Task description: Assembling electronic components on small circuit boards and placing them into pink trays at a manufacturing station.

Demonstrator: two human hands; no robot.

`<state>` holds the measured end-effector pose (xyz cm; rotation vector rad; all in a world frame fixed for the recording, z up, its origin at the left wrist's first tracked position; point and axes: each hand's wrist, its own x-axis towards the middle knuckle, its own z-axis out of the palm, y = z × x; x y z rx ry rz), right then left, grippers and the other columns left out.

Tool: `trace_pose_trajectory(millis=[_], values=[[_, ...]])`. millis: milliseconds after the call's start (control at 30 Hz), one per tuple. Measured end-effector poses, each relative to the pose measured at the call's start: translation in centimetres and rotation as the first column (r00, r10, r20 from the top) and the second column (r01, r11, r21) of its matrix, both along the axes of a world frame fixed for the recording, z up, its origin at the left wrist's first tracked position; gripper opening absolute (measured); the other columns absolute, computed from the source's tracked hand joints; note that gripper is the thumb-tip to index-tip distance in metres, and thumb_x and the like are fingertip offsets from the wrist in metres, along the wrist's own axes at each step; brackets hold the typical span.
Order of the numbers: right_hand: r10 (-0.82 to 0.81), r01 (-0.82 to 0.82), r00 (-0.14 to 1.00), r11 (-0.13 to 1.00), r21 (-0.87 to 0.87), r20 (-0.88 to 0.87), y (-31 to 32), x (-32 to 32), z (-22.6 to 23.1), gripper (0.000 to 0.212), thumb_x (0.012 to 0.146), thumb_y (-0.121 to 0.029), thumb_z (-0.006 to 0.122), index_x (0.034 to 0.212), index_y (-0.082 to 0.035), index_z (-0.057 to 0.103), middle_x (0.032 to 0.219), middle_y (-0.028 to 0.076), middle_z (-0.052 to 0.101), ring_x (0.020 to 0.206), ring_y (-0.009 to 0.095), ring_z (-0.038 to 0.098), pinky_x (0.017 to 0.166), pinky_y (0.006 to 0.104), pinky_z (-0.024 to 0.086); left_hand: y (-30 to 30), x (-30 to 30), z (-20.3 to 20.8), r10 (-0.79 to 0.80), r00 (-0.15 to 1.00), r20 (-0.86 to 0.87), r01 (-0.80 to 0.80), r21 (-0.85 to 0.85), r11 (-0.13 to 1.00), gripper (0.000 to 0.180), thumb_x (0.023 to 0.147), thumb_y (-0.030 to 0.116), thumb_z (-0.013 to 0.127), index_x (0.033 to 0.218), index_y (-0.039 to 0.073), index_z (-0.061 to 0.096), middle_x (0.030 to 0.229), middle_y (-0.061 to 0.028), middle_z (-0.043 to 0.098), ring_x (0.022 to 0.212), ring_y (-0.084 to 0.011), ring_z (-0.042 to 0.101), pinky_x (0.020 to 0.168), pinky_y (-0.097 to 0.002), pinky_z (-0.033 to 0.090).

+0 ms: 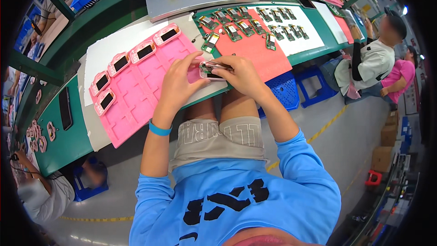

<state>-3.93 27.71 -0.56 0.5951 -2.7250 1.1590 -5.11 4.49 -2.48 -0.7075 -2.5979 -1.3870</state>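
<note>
Between my two hands, at the bench's near edge, is a small pink device housing point(204, 75) with a green circuit board inside it. My left hand point(181, 78) grips the housing's left side between thumb and fingers. From the right, the fingers of my right hand point(237, 71) are bent down onto the board and the housing's edge, covering part of both. To the left lies a pink foam tray point(132, 114) with several pink devices point(144, 52) with dark screens along its far and left edges. Beyond my hands, several circuit boards with batteries point(233, 32) rest on a red sheet point(268, 61).
More circuit boards point(289, 33) lie on a white sheet at the right. A black phone point(66, 108) and loose pink housings point(36, 132) are on the green bench at the left. A grey metal plate point(205, 0) stands at the back. Blue stools point(282, 92) and co-workers point(375, 59) are at the right.
</note>
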Motion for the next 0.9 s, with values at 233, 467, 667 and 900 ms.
trace_pose_trajectory(millis=[233, 467, 667, 900], values=[[0.114, -0.077, 0.984, 0.965, 0.252, -0.136, 0.2, -0.7, 0.9, 0.031, 0.092, -0.019, 0.078, 0.121, -0.008, 0.081, 0.099, 0.011, 0.082, 0.075, 0.029, 0.074, 0.066, 0.0382, 0.055, 0.1, 0.6, -0.8, 0.059, 0.996, -0.065, -0.056, 0.042, 0.998, 0.080, 0.071, 0.015, 0.097, 0.144, 0.008, 0.066, 0.117, -0.0067, 0.078, 0.107, -0.0234, 0.070, 0.097, -0.0369, 0.056], [0.139, -0.112, 0.989, 0.940, 0.323, -0.060, 0.2, -1.1, 1.2, 0.029, 0.092, -0.019, 0.077, 0.119, -0.010, 0.082, 0.102, 0.011, 0.082, 0.075, 0.030, 0.074, 0.064, 0.0395, 0.055, -0.2, 0.7, -1.4, 0.095, 0.992, -0.086, -0.094, 0.022, 0.995, 0.079, 0.071, 0.016, 0.097, 0.144, 0.010, 0.066, 0.115, -0.0063, 0.078, 0.105, -0.0234, 0.069, 0.095, -0.0369, 0.056], [0.134, -0.036, 0.976, 0.875, 0.483, -0.170, -0.8, -0.5, 0.3, 0.030, 0.092, -0.017, 0.075, 0.120, -0.012, 0.081, 0.104, 0.010, 0.082, 0.075, 0.031, 0.075, 0.064, 0.0402, 0.056, -0.1, 0.7, -1.1, 0.078, 0.993, -0.085, -0.076, 0.036, 0.997, 0.078, 0.070, 0.015, 0.096, 0.143, 0.011, 0.067, 0.114, -0.0059, 0.077, 0.104, -0.0239, 0.069, 0.095, -0.0375, 0.055], [0.035, -0.060, 0.997, 0.918, 0.391, 0.069, -0.8, -1.7, 1.2, 0.036, 0.091, -0.017, 0.074, 0.126, -0.012, 0.078, 0.108, 0.009, 0.082, 0.079, 0.032, 0.075, 0.065, 0.0396, 0.057, 0.3, 0.6, -1.3, 0.087, 0.991, -0.104, -0.088, -0.003, 0.996, 0.075, 0.072, 0.016, 0.095, 0.142, 0.011, 0.067, 0.113, -0.0064, 0.075, 0.103, -0.0252, 0.068, 0.094, -0.0385, 0.054]])
